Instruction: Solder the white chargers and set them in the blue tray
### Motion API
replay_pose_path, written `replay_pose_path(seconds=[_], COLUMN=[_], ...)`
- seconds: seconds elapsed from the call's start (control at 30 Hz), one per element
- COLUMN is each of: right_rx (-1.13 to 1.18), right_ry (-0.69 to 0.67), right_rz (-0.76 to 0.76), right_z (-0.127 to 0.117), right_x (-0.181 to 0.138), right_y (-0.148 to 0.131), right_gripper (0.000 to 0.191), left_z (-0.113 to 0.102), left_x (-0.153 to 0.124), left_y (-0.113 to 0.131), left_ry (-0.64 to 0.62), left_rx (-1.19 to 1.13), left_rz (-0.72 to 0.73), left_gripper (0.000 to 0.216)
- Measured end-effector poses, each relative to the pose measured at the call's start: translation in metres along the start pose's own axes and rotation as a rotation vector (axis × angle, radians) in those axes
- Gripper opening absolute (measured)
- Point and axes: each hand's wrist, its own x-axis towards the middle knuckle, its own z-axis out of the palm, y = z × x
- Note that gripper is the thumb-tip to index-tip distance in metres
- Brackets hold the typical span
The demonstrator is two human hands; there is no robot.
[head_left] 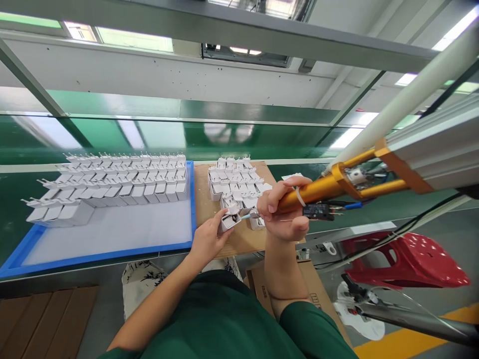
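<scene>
My left hand grips a small white plug adapter housing near the front of the cardboard sheet. Its open side is turned toward the right, and dark parts show inside. My right hand is wrapped around a gold-coloured power screwdriver with a small black switch on its side. The screwdriver's thin light blue tip reaches to the open housing; whether it touches anything inside is hard to see. Just behind my hands, several more white adapter housings stand in rows on the cardboard.
To the left, a blue-rimmed tray holds rows of white adapter housings. Cardboard lies under the nearer group. A grey arm with cables carries the screwdriver from the right. A red stool stands at the right, below bench height.
</scene>
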Motion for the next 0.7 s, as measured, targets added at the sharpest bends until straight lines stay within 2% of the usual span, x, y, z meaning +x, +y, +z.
replay_pose_path(seconds=[0.1,0.27,0.5,0.7], right_rx=[0.016,0.06,0.015,0.034], right_ry=[-0.008,-0.04,-0.011,-0.029], right_rz=[-0.005,-0.013,0.027,0.048], right_z=[0.0,-0.001,-0.002,-0.003], right_x=[0.0,0.0,-0.002,-0.001], right_y=[0.001,0.002,0.0,0.0], right_gripper=[0.043,0.042,0.043,0.042], left_z=[-0.012,-0.023,-0.033,-0.036], left_x=[0.001,0.001,0.001,0.002], left_y=[0.004,0.012,0.02,0.024], left_ry=[0.052,0.074,0.056,0.05], left_rx=[-0.019,-0.036,-0.027,-0.019], left_rz=[0.092,0.154,0.204,0.181], left_gripper=[0.053,0.054,0.056,0.054])
